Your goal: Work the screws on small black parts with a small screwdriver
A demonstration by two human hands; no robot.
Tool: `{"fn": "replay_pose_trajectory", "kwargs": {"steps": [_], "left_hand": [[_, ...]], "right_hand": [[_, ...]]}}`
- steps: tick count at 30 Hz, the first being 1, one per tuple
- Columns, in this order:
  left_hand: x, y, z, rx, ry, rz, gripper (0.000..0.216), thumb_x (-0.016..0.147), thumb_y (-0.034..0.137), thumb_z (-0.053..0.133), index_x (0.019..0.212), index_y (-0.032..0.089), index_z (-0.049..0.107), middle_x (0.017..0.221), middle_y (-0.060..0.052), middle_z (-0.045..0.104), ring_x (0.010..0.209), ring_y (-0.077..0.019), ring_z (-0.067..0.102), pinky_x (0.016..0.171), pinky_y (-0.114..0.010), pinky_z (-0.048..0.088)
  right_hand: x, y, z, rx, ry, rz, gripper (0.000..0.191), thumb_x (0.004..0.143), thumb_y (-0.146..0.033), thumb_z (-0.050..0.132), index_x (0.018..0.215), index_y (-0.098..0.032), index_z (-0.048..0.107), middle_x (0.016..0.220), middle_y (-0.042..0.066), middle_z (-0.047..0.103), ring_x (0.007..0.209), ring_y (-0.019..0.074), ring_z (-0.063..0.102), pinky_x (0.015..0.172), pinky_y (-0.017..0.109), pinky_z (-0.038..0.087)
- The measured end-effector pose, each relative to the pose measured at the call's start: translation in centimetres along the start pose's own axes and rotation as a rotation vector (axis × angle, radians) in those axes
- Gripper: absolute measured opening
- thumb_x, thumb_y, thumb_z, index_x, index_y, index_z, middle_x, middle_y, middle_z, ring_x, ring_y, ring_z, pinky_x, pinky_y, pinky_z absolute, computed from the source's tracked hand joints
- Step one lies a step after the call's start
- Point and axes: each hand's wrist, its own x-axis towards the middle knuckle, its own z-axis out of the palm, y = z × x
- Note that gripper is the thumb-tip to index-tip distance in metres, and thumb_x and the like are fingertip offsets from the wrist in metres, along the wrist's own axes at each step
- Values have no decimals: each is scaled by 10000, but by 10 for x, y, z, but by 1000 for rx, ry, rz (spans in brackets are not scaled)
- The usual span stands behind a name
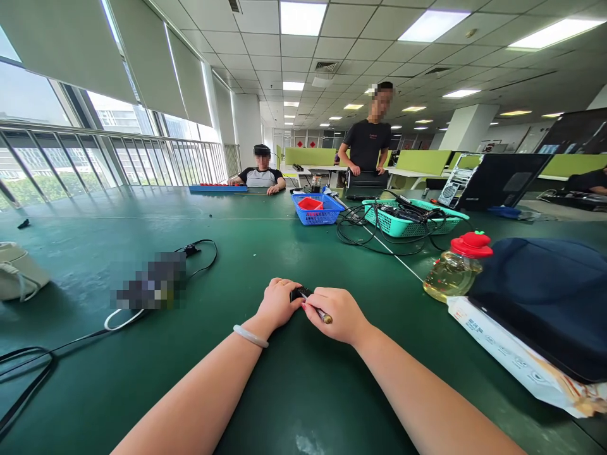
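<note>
Near the middle of the green table (pixel 246 379), my left hand (pixel 278 302) is closed around a small black object (pixel 300 292) whose kind I cannot make out. A pale bangle (pixel 251 336) circles my left wrist. My right hand (pixel 339 314) pinches a small screwdriver (pixel 324 315) with a thin metal shaft and a brownish-gold handle end. The shaft slants down to the black object, its tip at or against the top surface. Fingers hide most of the black object and part of the handle.
To the right are a red-capped bottle (pixel 453 275), a white packet (pixel 512 354) and a dark bag (pixel 545 303). Ahead lie a blue basket (pixel 317 217) and a teal basket (pixel 403 226) with tangled cables. Cables (pixel 52 351) run along the left. Two people are beyond the table.
</note>
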Motion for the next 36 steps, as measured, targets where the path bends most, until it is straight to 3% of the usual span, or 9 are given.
{"fn": "replay_pose_trajectory", "kwargs": {"steps": [11,20,36], "left_hand": [[1,0,1,4,6,-19,343,864,291,597,1174,213,723,1233,-57,723,1232,-289,533,1083,-404,423],[2,-1,1,15,4,-17,362,841,280,624,1186,221,714,1247,-70,715,1252,-300,526,1092,-420,422],[0,3,-1,18,-15,-34,371,836,262,615,1194,222,703,1264,-69,706,1259,-288,519,1091,-408,417]], "right_hand": [[1,-9,7,-61,-175,-46,205,870,-293,630,691,-194,632,676,2,600,577,116,494,557,269,313],[1,-3,1,-48,-42,-16,295,947,-241,472,706,-196,636,640,5,576,562,119,479,564,265,325],[0,-2,5,-83,5,-53,304,953,-224,474,689,-196,622,626,4,554,552,115,461,561,261,299]]}}
